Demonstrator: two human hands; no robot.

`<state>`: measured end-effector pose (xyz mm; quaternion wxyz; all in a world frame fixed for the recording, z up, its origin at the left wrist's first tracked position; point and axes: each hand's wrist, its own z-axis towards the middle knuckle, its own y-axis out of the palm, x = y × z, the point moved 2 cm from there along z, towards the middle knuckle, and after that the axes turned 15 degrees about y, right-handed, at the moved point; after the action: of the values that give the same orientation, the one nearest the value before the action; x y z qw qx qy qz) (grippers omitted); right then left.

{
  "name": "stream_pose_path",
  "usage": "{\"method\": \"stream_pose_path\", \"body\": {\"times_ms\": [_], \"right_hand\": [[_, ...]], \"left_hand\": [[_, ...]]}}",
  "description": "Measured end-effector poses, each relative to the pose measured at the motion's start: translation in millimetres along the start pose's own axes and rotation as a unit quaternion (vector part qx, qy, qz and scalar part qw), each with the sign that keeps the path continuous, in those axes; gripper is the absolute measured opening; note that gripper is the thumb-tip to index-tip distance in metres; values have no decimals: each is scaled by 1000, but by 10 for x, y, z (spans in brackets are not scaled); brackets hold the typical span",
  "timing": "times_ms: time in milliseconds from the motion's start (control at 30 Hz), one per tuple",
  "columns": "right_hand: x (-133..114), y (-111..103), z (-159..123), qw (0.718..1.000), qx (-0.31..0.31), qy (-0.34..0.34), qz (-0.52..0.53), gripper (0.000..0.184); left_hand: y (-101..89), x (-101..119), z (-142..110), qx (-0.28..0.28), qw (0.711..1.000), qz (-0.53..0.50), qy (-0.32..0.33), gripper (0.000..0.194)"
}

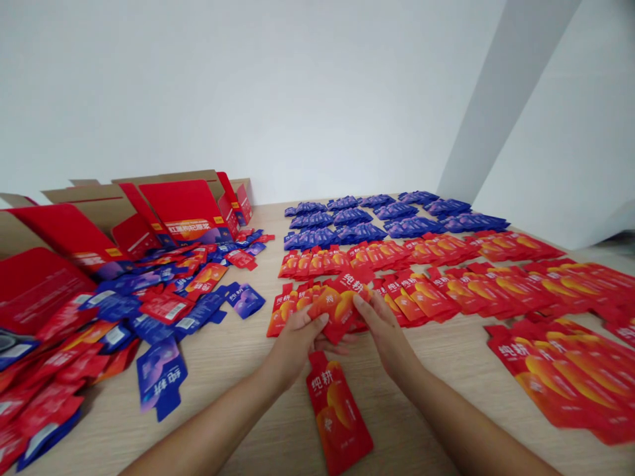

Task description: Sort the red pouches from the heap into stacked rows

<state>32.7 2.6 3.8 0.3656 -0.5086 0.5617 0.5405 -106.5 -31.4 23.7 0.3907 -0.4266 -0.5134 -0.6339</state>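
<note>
My left hand (299, 342) grips red-and-orange pouches (338, 309) by their left side, its thumb lying across the front. From the other side my right hand (383, 325) pinches the same pouches between thumb and fingers. At least two of them seem to overlap there; I cannot tell the exact number. Below the hands, a single red pouch (337, 416) lies flat on the table with its narrow tab pointing away from me. Just beyond the hands runs a row of overlapping red pouches (421, 291), partly hidden by the held ones.
Blue pouches (357, 233) lie in fanned groups at the back of the wooden table (233, 390). A fanned red group (570, 377) is at right. On the left, a mixed heap (163, 304) lies before open red cartons (186, 208). A blue pouch (161, 377) lies nearer me.
</note>
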Motion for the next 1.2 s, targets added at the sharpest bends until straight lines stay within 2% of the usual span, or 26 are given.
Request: {"method": "stream_pose_path", "body": {"times_ms": [167, 367, 567, 733, 867, 1000, 1067, 1133, 1167, 1200], "right_hand": [[-25, 41, -61, 995, -39, 45, 84, 35], [-9, 83, -88, 989, -61, 69, 118, 35], [28, -7, -41, 996, -6, 47, 70, 34], [-12, -66, -20, 998, 11, 45, 47, 39], [-52, -66, -42, 999, 30, 32, -12, 42], [-112, -99, -41, 997, 47, -4, -59, 43], [-149, -132, -11, 997, 30, -2, -75, 43], [-194, -164, 23, 992, -12, -1, -128, 43], [-219, -176, 32, 984, -45, -4, -175, 42], [-243, -185, 34, 969, -82, -7, -234, 42]], "left_hand": [[14, -38, -59, -66, 992, 67, -79, 41], [82, -69, -144, -175, 962, 187, -95, 31], [125, -92, -217, -209, 957, 172, -105, 35], [160, -19, -250, -281, 940, 111, -162, 45], [148, 2, -268, -282, 925, 202, -154, 50], [137, 17, -234, -319, 887, 315, -108, 61], [-2, 50, -110, -269, 896, 346, -67, 65], [-311, 108, 101, -154, 910, 386, -7, 61], [-524, 150, 223, -85, 896, 434, 34, 55], [-766, 196, 344, -9, 869, 490, 65, 46]]}}
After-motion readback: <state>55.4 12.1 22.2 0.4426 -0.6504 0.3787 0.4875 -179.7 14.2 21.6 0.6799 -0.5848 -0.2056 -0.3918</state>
